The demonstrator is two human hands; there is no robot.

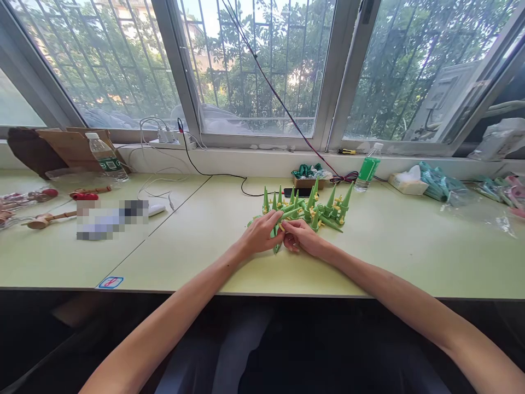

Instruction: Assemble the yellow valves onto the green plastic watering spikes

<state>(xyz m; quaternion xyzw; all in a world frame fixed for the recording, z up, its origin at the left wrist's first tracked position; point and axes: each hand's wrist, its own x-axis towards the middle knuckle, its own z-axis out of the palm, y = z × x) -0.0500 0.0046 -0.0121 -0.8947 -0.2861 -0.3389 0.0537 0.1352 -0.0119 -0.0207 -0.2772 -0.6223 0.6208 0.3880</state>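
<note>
My left hand [262, 232] is closed around a green cone-shaped plastic piece, its fingers wrapped over it. Right beside it, my right hand [301, 236] pinches at a small yellow piece [281, 226] against the green one; the fingers partly cover both. Just beyond my hands is a cluster of green pointed cones [330, 205] with small yellow parts on them. Several stand upright, others lie on their sides. How the yellow piece meets the green one is hidden by my fingers.
Behind the cones lie a dark phone [298, 192] and a small box [308, 182] of green material. Water bottles stand at right [368, 168] and left [107, 158]. A tissue pack [408, 181] and wooden toys [53, 219] lie farther out. The table's front edge [287, 294] is close.
</note>
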